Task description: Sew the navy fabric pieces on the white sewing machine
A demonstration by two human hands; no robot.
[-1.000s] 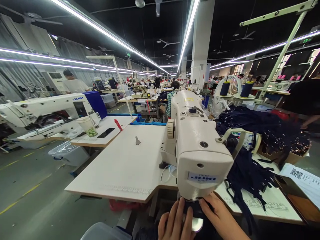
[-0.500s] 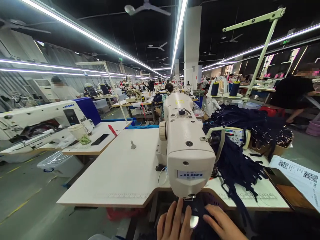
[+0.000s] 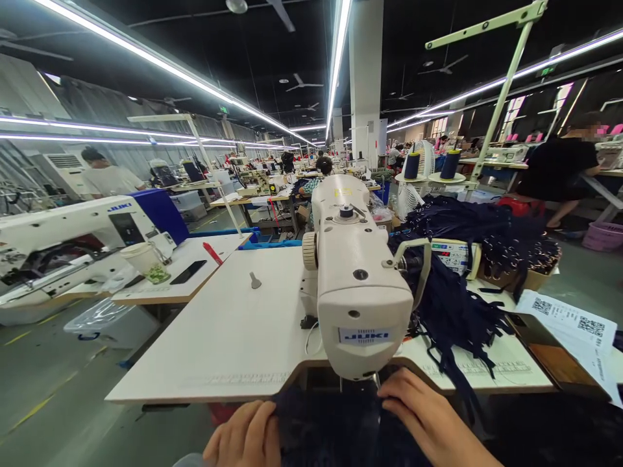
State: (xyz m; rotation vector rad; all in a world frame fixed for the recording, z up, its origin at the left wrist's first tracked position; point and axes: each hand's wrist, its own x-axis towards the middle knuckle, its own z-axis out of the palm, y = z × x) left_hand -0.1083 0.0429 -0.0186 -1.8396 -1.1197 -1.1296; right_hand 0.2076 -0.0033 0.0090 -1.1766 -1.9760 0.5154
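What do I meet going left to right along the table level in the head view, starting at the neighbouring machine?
Neighbouring sewing machine → plastic cup → black phone → sewing machine → pile of dark fabric strips → printed sheet with QR codes.

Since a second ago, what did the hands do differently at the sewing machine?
The left hand slid left, away from the needle, and now grips the edge of the dark fabric. The right hand stayed pressed flat beside the needle. The fabric now hides the shiny plate. The sewing machine and the strap pile stayed put.
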